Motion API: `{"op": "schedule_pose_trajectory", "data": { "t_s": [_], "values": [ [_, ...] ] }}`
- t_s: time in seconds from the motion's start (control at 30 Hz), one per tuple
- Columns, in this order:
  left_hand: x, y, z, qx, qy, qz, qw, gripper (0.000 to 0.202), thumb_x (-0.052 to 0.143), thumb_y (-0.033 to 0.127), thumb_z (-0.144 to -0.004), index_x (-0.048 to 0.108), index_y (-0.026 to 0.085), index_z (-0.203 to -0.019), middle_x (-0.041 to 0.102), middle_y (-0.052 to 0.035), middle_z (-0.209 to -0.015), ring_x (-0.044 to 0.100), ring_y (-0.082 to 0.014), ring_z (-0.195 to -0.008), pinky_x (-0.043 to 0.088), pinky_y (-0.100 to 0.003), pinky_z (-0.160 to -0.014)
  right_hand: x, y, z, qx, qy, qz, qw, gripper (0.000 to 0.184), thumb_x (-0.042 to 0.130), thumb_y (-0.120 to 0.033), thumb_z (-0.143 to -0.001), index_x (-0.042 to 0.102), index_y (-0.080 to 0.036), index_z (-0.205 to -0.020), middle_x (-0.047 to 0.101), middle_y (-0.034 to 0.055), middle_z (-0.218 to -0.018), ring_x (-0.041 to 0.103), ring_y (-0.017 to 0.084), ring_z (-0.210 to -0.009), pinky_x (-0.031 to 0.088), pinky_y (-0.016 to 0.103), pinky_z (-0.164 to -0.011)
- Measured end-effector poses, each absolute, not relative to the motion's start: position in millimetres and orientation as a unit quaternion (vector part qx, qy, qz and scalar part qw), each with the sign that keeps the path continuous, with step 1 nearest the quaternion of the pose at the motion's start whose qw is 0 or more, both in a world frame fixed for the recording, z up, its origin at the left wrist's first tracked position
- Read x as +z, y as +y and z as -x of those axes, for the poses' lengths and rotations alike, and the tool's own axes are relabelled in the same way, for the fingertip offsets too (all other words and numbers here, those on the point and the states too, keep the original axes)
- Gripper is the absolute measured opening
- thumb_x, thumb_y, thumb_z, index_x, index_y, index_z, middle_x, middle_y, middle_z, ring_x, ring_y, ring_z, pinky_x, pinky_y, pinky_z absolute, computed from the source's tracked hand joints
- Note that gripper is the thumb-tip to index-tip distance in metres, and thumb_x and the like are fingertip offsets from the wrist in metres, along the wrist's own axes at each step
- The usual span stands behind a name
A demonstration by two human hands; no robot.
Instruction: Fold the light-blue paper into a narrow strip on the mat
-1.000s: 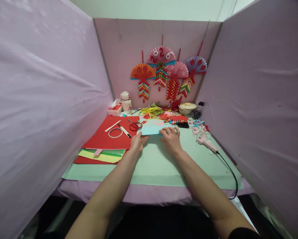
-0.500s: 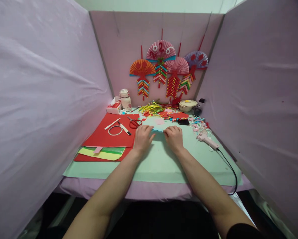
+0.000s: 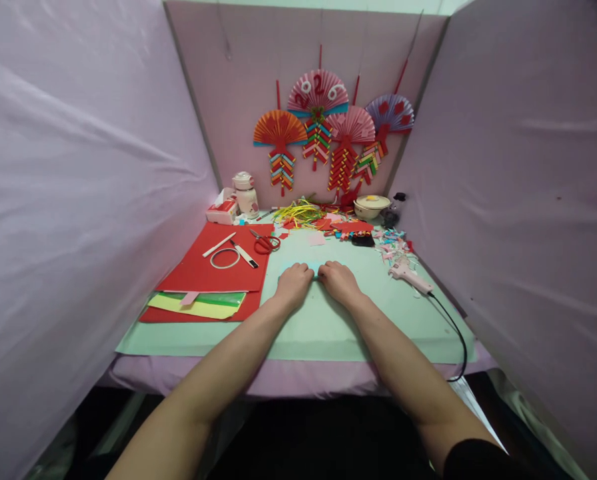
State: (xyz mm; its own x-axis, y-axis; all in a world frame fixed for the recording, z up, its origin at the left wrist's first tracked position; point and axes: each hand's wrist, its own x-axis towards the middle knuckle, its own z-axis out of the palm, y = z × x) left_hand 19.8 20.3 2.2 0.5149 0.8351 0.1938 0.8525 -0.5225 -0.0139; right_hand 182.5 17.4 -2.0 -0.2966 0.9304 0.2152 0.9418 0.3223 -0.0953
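A small piece of light blue paper lies low over the pale green tabletop, largely covered by my fingers. My left hand is closed with its fingertips on the paper's near edge from the left. From the other side, my right hand pinches the same edge, its fingers curled. Only a narrow gap separates the two hands. Just beyond them is a small pink paper square. Scissors with red handles lie to the left of my left hand.
Red sheets at left carry a utility knife, a white pen and a tape ring. A glue gun with a black cord lies right. Paper scraps, a bowl and a bottle stand behind. Paper fans hang on the back wall.
Both hands have come closer together and a little nearer to me along the blue paper's edge. My left fingers have closed more. The whole view has tilted slightly downward.
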Motion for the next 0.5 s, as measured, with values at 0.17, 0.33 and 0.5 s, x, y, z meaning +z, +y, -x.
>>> {"op": "schedule_pose_trajectory", "data": {
  "t_s": [0.17, 0.33, 0.5],
  "values": [
    [1, 20, -18, -0.096, -0.495, 0.863, 0.021, 0.021, 0.046, 0.021, -0.095, 0.067, 0.018, -0.097, 0.061, -0.0083, -0.099, 0.054, -0.0227, -0.096, 0.039, -0.031, -0.075, -4, 19, -188, 0.006, -0.81, 0.572, 0.126, 0.016, 0.053, -0.022, -0.091, 0.069, -0.022, -0.091, 0.065, 0.0046, -0.094, 0.055, 0.018, -0.09, 0.032, 0.027, -0.071],
    [7, 18, -12, -0.111, -0.52, 0.847, -0.01, 0.019, 0.049, 0.022, -0.094, 0.067, 0.017, -0.095, 0.063, -0.0079, -0.096, 0.056, -0.0221, -0.094, 0.04, -0.03, -0.077, -1, 19, -191, 0.032, -0.801, 0.583, 0.136, 0.012, 0.057, -0.023, -0.09, 0.069, -0.021, -0.09, 0.067, 0.0042, -0.093, 0.057, 0.018, -0.09, 0.033, 0.026, -0.072],
    [10, 21, -5, -0.113, -0.537, 0.836, -0.015, 0.017, 0.055, 0.028, -0.092, 0.068, 0.018, -0.094, 0.065, -0.0085, -0.095, 0.058, -0.0226, -0.091, 0.041, -0.031, -0.077, 6, 18, -193, 0.063, -0.781, 0.609, 0.12, 0.011, 0.061, -0.031, -0.089, 0.068, -0.023, -0.091, 0.069, 0.0035, -0.096, 0.059, 0.018, -0.09, 0.032, 0.027, -0.071]
  ]
}}
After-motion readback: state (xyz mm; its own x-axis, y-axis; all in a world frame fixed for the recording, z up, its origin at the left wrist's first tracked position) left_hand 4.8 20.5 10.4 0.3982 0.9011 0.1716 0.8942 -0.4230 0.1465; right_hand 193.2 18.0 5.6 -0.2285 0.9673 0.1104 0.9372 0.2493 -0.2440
